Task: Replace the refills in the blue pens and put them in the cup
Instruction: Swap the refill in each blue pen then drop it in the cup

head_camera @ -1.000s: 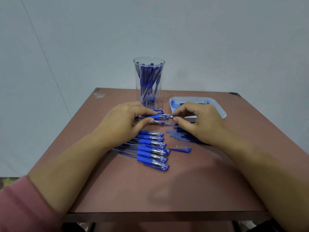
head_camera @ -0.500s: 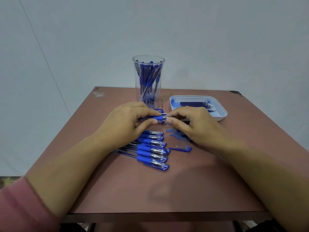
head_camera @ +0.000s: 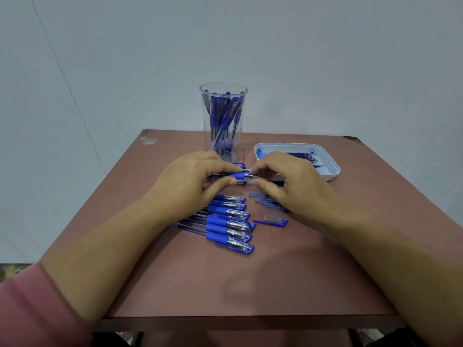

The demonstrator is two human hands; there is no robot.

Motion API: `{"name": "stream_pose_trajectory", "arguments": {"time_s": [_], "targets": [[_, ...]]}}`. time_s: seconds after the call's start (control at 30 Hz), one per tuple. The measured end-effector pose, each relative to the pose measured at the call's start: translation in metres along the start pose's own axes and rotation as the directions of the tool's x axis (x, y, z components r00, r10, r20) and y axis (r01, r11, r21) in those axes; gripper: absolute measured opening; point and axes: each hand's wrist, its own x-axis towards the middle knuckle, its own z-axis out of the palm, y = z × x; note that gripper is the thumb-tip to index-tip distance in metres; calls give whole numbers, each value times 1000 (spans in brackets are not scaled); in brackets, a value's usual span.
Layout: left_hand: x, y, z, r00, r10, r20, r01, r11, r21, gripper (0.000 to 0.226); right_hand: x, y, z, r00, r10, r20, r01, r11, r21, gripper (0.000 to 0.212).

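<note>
Now left hand grips blue-gripped clear plastic pen, right hand pinches its tip; tall transparent plastic cup just behind, row of capped blue pens nearer.

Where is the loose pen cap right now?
In the head view, the loose cap lies on the table, just right of the row of pens, near the right hand.

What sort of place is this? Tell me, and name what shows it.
Probably a makeshift workstation for pen refilling: a brown table against a plain wall, a clear cup of blue pens, a white tray of refills.
</note>
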Motion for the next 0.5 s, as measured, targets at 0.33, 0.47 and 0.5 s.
{"name": "stream_pose_trajectory", "arguments": {"time_s": [0.33,0.47,0.5], "targets": [[0,1,-1,1000,-1,31,1,1000,-8,31,0,3,0,1000,-25,14,25,999,-19,16],[0,1,0,1000,2,14,-2,1000,-16,32,-1,3,0,1000,11,26,-12,1000,16,28],[0,1,0,1000,2,11,-2,1000,-18,32,-1,3,0,1000,-8,13,8,1000,9,24]]}}
